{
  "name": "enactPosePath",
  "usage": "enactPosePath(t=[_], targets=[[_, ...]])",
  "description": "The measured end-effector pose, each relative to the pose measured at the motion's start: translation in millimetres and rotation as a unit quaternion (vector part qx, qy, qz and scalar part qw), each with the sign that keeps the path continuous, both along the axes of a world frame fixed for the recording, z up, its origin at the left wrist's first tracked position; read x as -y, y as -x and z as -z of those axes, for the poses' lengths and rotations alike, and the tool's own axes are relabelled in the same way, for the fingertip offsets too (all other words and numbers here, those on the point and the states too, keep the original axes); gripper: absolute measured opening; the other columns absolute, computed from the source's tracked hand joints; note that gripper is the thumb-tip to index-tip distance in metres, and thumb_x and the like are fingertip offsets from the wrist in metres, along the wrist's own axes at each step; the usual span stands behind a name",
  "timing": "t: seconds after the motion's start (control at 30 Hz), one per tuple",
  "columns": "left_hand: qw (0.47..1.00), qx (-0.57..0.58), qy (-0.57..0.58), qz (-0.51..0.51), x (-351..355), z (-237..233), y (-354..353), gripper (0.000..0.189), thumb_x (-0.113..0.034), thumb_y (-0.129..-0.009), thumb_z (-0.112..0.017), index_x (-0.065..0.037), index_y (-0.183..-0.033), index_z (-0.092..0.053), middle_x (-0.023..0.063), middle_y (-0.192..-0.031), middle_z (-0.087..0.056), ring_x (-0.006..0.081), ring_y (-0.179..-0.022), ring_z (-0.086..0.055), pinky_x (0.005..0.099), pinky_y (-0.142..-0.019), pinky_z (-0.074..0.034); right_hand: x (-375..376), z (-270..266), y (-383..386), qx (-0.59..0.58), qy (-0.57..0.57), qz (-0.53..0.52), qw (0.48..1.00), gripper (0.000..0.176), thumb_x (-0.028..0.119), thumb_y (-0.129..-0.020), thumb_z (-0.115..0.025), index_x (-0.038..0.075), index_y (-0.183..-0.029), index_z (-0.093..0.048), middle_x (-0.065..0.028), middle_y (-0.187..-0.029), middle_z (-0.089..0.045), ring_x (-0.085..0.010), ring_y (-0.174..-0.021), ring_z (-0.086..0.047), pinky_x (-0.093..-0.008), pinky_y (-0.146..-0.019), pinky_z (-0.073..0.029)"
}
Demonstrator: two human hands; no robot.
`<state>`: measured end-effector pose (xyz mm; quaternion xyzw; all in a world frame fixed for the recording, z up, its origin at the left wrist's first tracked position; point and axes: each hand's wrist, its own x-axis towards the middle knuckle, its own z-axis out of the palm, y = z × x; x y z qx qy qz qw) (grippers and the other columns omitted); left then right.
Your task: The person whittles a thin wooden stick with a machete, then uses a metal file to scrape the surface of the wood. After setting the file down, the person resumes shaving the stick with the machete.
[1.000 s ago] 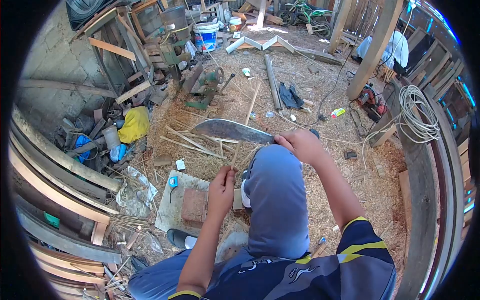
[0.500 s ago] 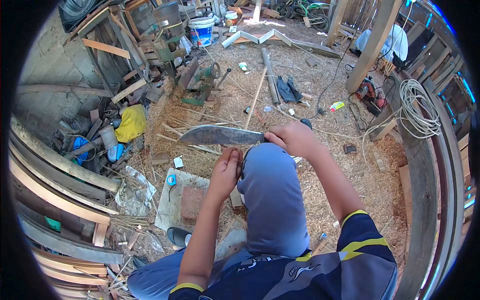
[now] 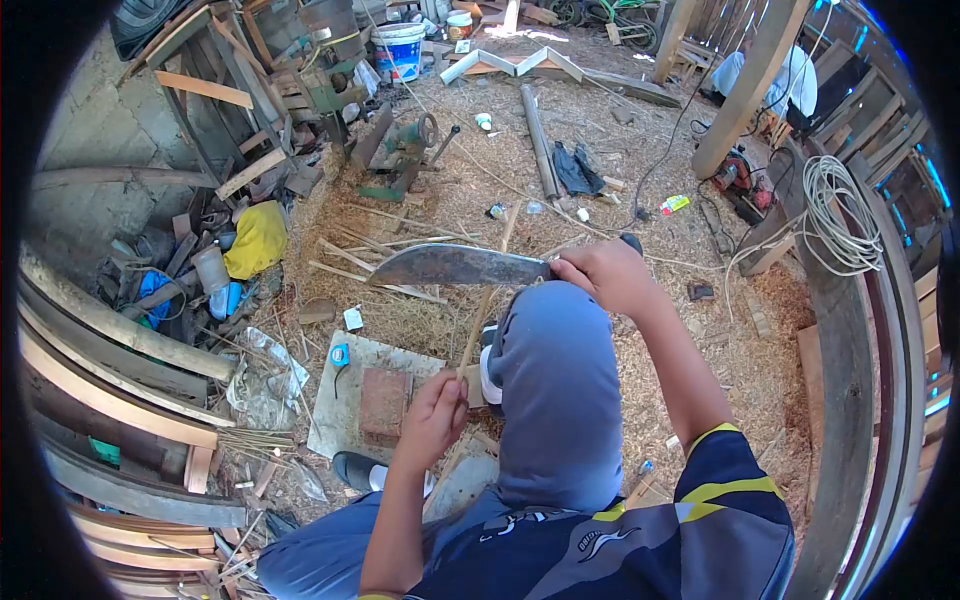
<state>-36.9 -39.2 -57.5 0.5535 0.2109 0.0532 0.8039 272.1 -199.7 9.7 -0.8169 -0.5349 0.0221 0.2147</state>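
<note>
My right hand (image 3: 606, 276) grips the dark handle of a machete (image 3: 455, 266) just past my raised knee. Its broad, curved blade points left, held level over the floor. Below the blade, my left hand (image 3: 436, 420) is closed around the lower end of a thin wooden strip (image 3: 476, 335). The strip slants up and away, passing behind the blade and showing again beyond it. My knee (image 3: 555, 330) stands between the two hands, close to the machete's handle.
Wood strips (image 3: 375, 255) lie on the shaving-covered ground ahead. A flat board (image 3: 335, 405) carries a brick (image 3: 386, 400) and a blue tape measure (image 3: 339, 356). A green metal machine (image 3: 395, 150) stands farther off, a wooden post (image 3: 750, 90) to the right, coiled cable (image 3: 838, 215) beside it.
My left hand has drawn back toward my body, pulling the strip with it, so less of it shows beyond the blade. The machete has shifted slightly right.
</note>
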Motion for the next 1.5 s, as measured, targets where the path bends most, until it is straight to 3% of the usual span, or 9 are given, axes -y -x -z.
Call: enactPosePath(t=[0.23,0.33,0.5,0.6,0.8,0.9,1.0,1.2,1.5], targets=[[0.998,-0.054,0.009,0.000,-4,20,56,0.028,-0.035,-0.115,-0.047,-0.011,-0.103,-0.054,-0.0060,-0.061,-0.038,0.0043,-0.049,-0.035,0.0227,-0.044,-0.027,3,-4,-2,0.021,0.018,-0.003,1.000,0.042,0.045,-0.105,-0.052,0.012,-0.093,-0.075,-0.0186,-0.078,-0.071,-0.0413,-0.078,-0.069,-0.0526,-0.071,-0.053],[0.998,-0.064,0.010,-0.027,0,28,81,0.029,-0.036,-0.115,-0.046,-0.012,-0.100,-0.053,-0.0055,-0.060,-0.038,0.0048,-0.049,-0.033,0.0228,-0.045,-0.027,8,4,0,-0.053,-0.021,0.016,0.998,0.042,0.045,-0.105,-0.052,0.011,-0.096,-0.076,-0.0196,-0.080,-0.071,-0.0423,-0.080,-0.069,-0.0526,-0.073,-0.053],[0.998,-0.037,0.032,-0.042,-8,27,37,0.028,-0.032,-0.115,-0.045,-0.011,-0.098,-0.053,-0.0038,-0.074,-0.047,0.0055,-0.056,-0.037,0.0227,-0.049,-0.031,4,1,6,-0.039,0.010,0.016,0.999,0.041,0.044,-0.106,-0.052,0.012,-0.099,-0.076,-0.0192,-0.082,-0.072,-0.0425,-0.081,-0.070,-0.0522,-0.073,-0.054],[0.994,-0.033,-0.087,-0.055,-7,2,-10,0.032,-0.036,-0.114,-0.047,-0.010,-0.098,-0.055,-0.0054,-0.069,-0.041,0.0059,-0.060,-0.039,0.0227,-0.051,-0.031,0,-5,11,-0.024,0.008,0.010,1.000,0.043,0.046,-0.106,-0.051,0.013,-0.098,-0.077,-0.0188,-0.081,-0.072,-0.0416,-0.080,-0.070,-0.0524,-0.073,-0.053],[0.934,0.052,-0.339,-0.096,-11,-14,-77,0.036,-0.032,-0.114,-0.047,-0.002,-0.102,-0.064,0.0014,-0.073,-0.054,0.0131,-0.066,-0.053,0.0300,-0.061,-0.042,-13,-14,17,0.023,0.029,-0.009,0.999,0.044,0.048,-0.106,-0.050,0.014,-0.097,-0.077,-0.0185,-0.077,-0.071,-0.0412,-0.076,-0.070,-0.0526,-0.071,-0.054],[0.914,0.062,-0.385,-0.113,-8,-23,-81,0.035,-0.028,-0.113,-0.046,0.000,-0.099,-0.063,0.0057,-0.077,-0.059,0.0188,-0.070,-0.057,0.0350,-0.067,-0.045,-15,-12,13,0.032,0.038,-0.016,0.999,0.044,0.048,-0.106,-0.050,0.014,-0.095,-0.076,-0.0187,-0.076,-0.071,-0.0412,-0.075,-0.070,-0.0528,-0.070,-0.054],[0.902,0.010,-0.420,-0.102,-4,-26,-63,0.033,-0.026,-0.112,-0.048,0.000,-0.102,-0.064,0.0166,-0.082,-0.067,0.0285,-0.075,-0.065,0.0394,-0.073,-0.052,-12,-9,11,0.045,0.029,-0.013,0.998,0.044,0.047,-0.106,-0.050,0.015,-0.093,-0.076,-0.0185,-0.076,-0.070,-0.0412,-0.075,-0.070,-0.0531,-0.070,-0.053],[0.918,-0.053,-0.386,-0.071,12,3,11,0.029,-0.025,-0.112,-0.050,-0.002,-0.099,-0.062,0.0142,-0.069,-0.060,0.0290,-0.063,-0.060,0.0410,-0.063,-0.048,4,-2,0,0.013,-0.005,0.012,1.000,0.043,0.047,-0.106,-0.050,0.015,-0.092,-0.075,-0.0173,-0.077,-0.071,-0.0409,-0.074,-0.069,-0.0532,-0.070,-0.053],[0.914,-0.094,-0.383,-0.096,12,37,62,0.028,-0.025,-0.111,-0.051,-0.002,-0.099,-0.062,0.0165,-0.072,-0.060,0.0293,-0.064,-0.061,0.0413,-0.063,-0.048,16,-1,-5,-0.001,-0.013,0.020,1.000,0.042,0.046,-0.105,-0.052,0.014,-0.094,-0.077,-0.0176,-0.078,-0.071,-0.0410,-0.076,-0.070,-0.0520,-0.070,-0.054]])
